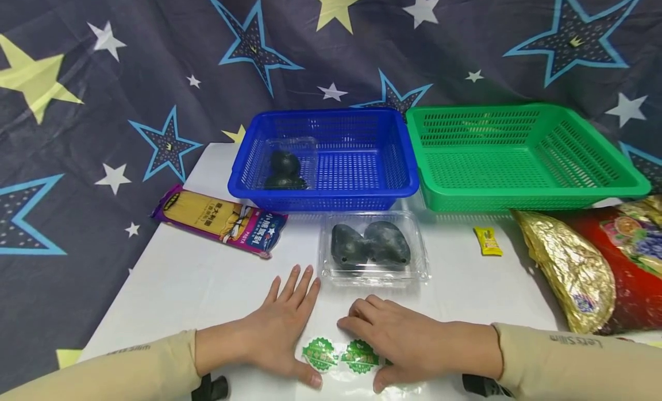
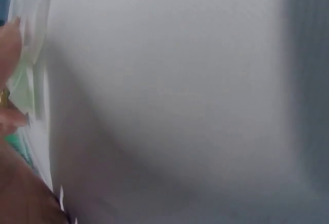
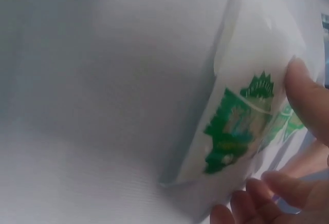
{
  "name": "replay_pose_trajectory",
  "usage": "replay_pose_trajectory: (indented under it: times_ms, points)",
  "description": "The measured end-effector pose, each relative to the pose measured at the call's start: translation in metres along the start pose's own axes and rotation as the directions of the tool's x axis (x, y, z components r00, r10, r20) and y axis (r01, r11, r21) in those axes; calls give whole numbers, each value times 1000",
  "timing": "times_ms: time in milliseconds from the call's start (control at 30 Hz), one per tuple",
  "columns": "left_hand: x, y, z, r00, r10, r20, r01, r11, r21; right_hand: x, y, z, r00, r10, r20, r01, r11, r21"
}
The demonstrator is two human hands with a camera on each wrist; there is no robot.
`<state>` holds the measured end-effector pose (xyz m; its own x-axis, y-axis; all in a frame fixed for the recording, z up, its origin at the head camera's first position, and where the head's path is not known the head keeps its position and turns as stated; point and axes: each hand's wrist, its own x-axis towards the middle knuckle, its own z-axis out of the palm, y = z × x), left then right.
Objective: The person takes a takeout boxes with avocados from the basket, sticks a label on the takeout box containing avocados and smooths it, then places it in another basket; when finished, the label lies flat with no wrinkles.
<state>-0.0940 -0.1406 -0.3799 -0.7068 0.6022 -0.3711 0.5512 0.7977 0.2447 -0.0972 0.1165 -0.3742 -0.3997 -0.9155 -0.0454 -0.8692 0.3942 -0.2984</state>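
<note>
A sheet of round green-and-white stickers point(image 1: 319, 355) lies on the white table near the front edge, between my two hands. My left hand point(image 1: 281, 329) rests flat beside it, fingers spread and pointing forward, the thumb near the sheet's left side. My right hand point(image 1: 405, 338) lies over the sheet's right part with its fingers loosely bent, hiding some stickers. In the right wrist view, the thumb point(image 3: 308, 98) is over the clear sheet point(image 3: 234, 131) and the fingertips are near its edge. Just ahead of both hands sits a clear plastic clamshell box point(image 1: 374, 246) with dark green avocados inside.
Behind stand a blue basket point(image 1: 331, 201), holding another clear box of dark fruit point(image 1: 284, 165), and a green basket point(image 1: 532, 200). A pasta pack point(image 1: 219, 220) lies at left. At right are a small yellow packet point(image 1: 488, 241) and a large red-and-gold bag point(image 1: 595, 269).
</note>
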Motion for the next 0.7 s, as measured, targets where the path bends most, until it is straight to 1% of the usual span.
replay_pose_trajectory:
  times_ms: [133, 300, 400, 500, 600, 700]
  points:
    - [-1, -3, 1, 1000, 15, -6, -15, 1000, 16, 10, 0, -3, 999, -32, -16, 33, 999, 32]
    - [0, -4, 5, 999, 26, -30, -25, 999, 38, 34, -4, -3, 997, -71, -30, 72, 996, 48]
    - [0, -4, 6, 999, 24, -32, -23, 999, 41, 47, -7, 1, 996, -89, -25, 89, 996, 12]
    - [-1, -3, 6, 999, 26, -34, -25, 999, 42, 55, -12, 4, 993, -117, -9, 116, 992, -49]
    - [-2, -2, 6, 999, 27, -40, -25, 998, 55, 59, -17, 5, 992, -125, 4, 125, 988, -93]
    - [-3, -2, 5, 999, 23, -41, -21, 997, 68, 61, -20, 4, 994, -113, -5, 111, 987, -114]
